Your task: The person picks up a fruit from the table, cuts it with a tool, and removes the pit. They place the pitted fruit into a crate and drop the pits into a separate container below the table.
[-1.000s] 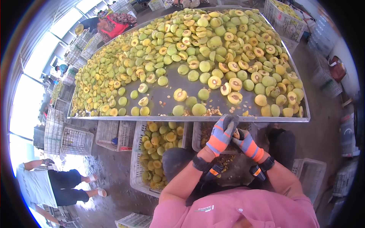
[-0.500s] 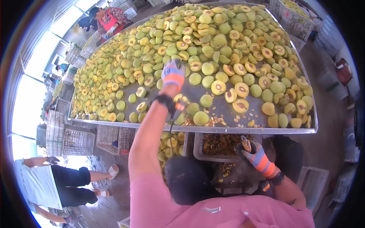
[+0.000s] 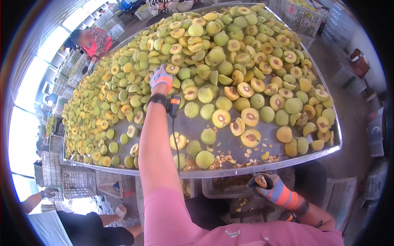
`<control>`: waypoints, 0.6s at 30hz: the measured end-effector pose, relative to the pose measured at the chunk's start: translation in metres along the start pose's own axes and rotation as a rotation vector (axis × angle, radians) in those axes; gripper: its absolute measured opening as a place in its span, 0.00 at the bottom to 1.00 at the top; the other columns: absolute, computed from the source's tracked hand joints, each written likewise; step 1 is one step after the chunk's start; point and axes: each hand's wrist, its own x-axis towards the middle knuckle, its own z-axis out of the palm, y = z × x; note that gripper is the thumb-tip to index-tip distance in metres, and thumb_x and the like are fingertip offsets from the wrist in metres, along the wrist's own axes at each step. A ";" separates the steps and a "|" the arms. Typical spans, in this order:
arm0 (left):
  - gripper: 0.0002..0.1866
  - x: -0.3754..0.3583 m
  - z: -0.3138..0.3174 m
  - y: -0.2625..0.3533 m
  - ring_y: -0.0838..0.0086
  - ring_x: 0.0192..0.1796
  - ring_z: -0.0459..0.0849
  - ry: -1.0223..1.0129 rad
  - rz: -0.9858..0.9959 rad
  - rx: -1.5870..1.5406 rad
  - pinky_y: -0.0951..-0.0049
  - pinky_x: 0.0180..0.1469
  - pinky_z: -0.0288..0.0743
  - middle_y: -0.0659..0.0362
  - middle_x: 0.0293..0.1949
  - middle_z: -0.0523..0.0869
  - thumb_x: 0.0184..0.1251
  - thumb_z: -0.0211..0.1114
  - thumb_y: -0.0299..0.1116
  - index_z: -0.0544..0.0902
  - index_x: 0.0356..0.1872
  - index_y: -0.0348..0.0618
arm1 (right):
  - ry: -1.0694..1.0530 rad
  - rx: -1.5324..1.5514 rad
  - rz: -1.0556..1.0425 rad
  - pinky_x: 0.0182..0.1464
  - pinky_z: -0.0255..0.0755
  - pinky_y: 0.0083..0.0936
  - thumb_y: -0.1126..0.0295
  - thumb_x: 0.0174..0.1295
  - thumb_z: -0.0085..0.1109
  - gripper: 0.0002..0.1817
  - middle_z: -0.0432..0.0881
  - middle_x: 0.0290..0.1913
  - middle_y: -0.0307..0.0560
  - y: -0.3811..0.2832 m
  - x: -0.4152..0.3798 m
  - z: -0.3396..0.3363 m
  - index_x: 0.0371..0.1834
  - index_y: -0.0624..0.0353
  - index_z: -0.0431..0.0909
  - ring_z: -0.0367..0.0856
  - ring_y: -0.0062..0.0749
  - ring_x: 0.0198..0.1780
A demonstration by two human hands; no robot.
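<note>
Shirt: pink, at 6 o'clock, nearest the camera; a small white logo on it (image 3: 230,233) is too small to read.
Right hand (image 3: 271,187): low at 5 o'clock, below the bench edge, in a grey glove with orange and blue stripes; fingers closed around a small orange-handled tool (image 3: 261,181).
Crate (image 3: 230,186): under the bench edge just left of the right hand, holding dark pits and scraps.
Bench (image 3: 242,168): a wide metal tray; loose pits (image 3: 230,158) lie scattered along its near rim at 5 o'clock.
Left arm: stretched from 6 towards 11 o'clock across the bench, hiding fruit beneath it; a black wrist strap with a small device (image 3: 174,104) and a hanging cable.
Left hand (image 3: 161,80): gloved, palm down on the heap of fruit (image 3: 205,45); whether its fingers grip a fruit cannot be told.
Fruit: green-yellow, whole and halved, some showing pits, piled from centre to 12 o'clock.
Far side: a person in a red patterned top (image 3: 95,41) at 10 o'clock; white crates (image 3: 301,18) at 1 o'clock.
</note>
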 end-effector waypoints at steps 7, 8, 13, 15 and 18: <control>0.23 -0.098 -0.015 -0.047 0.55 0.65 0.70 -0.246 0.181 0.045 0.63 0.65 0.66 0.50 0.64 0.73 0.61 0.57 0.35 0.75 0.60 0.51 | -0.035 -0.013 0.042 0.37 0.72 0.17 0.77 0.57 0.56 0.11 0.80 0.33 0.36 -0.003 -0.010 0.005 0.43 0.63 0.79 0.74 0.15 0.33; 0.23 -0.118 -0.014 -0.062 0.56 0.65 0.70 -0.215 0.206 -0.004 0.64 0.65 0.66 0.51 0.63 0.73 0.61 0.57 0.35 0.76 0.59 0.52 | -0.039 0.008 0.052 0.37 0.71 0.17 0.77 0.57 0.57 0.10 0.80 0.33 0.36 -0.005 -0.012 0.006 0.43 0.63 0.79 0.74 0.14 0.33; 0.20 -0.176 -0.038 -0.095 0.58 0.65 0.70 -0.229 0.211 -0.281 0.64 0.67 0.64 0.54 0.62 0.76 0.60 0.58 0.34 0.80 0.55 0.53 | -0.030 -0.016 0.001 0.40 0.72 0.20 0.74 0.56 0.60 0.09 0.81 0.33 0.40 -0.002 -0.016 0.006 0.41 0.62 0.79 0.74 0.18 0.34; 0.17 -0.180 -0.035 -0.098 0.57 0.64 0.72 -0.174 0.269 -0.345 0.65 0.65 0.66 0.56 0.60 0.77 0.60 0.59 0.35 0.82 0.51 0.50 | -0.010 -0.027 -0.025 0.41 0.72 0.21 0.74 0.56 0.60 0.09 0.82 0.33 0.40 0.005 -0.018 0.006 0.41 0.62 0.79 0.74 0.18 0.34; 0.14 -0.177 -0.053 -0.067 0.59 0.59 0.76 0.035 0.233 -0.116 0.64 0.62 0.68 0.56 0.56 0.80 0.60 0.61 0.35 0.83 0.46 0.47 | 0.020 -0.038 -0.045 0.41 0.72 0.21 0.73 0.57 0.61 0.09 0.82 0.33 0.40 0.006 -0.019 0.007 0.41 0.63 0.79 0.74 0.19 0.34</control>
